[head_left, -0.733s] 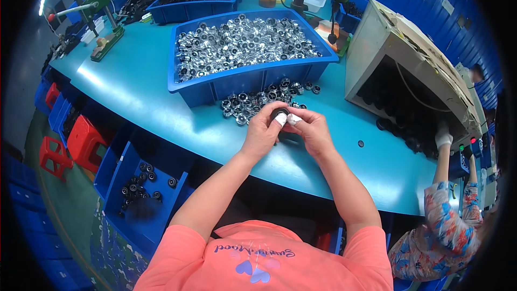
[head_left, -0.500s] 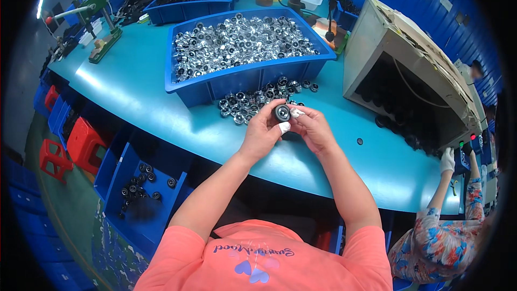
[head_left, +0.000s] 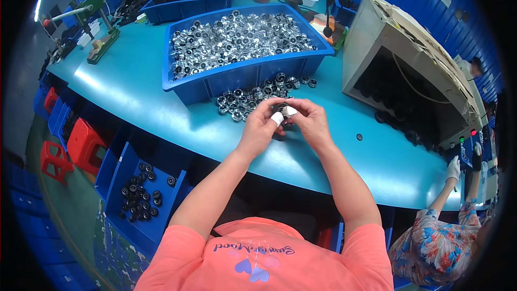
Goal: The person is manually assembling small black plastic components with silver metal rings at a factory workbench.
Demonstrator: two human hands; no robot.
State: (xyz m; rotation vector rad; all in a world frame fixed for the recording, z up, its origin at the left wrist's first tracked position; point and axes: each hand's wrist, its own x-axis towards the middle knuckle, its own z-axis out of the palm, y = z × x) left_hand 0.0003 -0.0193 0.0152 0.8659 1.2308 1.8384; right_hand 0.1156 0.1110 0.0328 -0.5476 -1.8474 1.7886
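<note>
My left hand [head_left: 258,129] and my right hand [head_left: 313,125] meet over the teal table, closed together around a small black wheel [head_left: 280,108]. White tape wraps both thumb tips, which press on the wheel and cover most of its face. Just beyond my fingers, several shiny silver wheel hubs [head_left: 237,105] with dark centres lie loose on the tabletop. Behind them stands a large blue bin [head_left: 247,80] heaped with more such hubs.
At right stands a white box-like machine [head_left: 371,37] with black rings at its opening. A small black disc [head_left: 359,137] lies before it. Black wheels sit in a lower-left blue bin [head_left: 175,205]. A gloved co-worker's hand [head_left: 453,169] is at far right. Presses stand behind.
My thumbs have come together over the wheel, hiding its face, which showed before. In the lower-left bin a dark blur is gone and several wheels show there. The co-worker's hands have shifted.
</note>
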